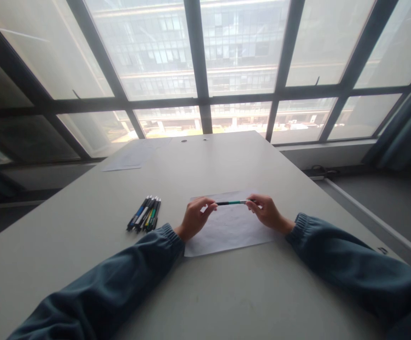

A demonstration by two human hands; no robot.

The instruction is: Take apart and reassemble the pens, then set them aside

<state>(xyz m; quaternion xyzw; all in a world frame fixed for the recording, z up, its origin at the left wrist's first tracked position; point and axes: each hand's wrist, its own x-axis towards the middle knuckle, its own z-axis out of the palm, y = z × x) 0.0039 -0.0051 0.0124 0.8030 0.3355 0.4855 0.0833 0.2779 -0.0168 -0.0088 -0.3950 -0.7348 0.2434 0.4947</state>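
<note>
A slim pen [233, 202] with black, green and silver sections is held level between my two hands. My left hand [195, 218] pinches its black end between thumb and fingers. At the silver end, my right hand [267, 212] grips it the same way, and the fingers hide the tip. Beneath the pen and both hands lies a white sheet of paper [226, 233], flat on the table. To the left of my left hand, several pens [144, 215] lie side by side in a bunch, with black, blue, white, green and yellow parts.
The white table [205, 288] stretches away toward tall windows [241, 47]. Another sheet of paper [127, 157] lies at its far left. Two small dark spots show near the far edge. A blue curtain [400, 127] hangs at the right, beyond the table.
</note>
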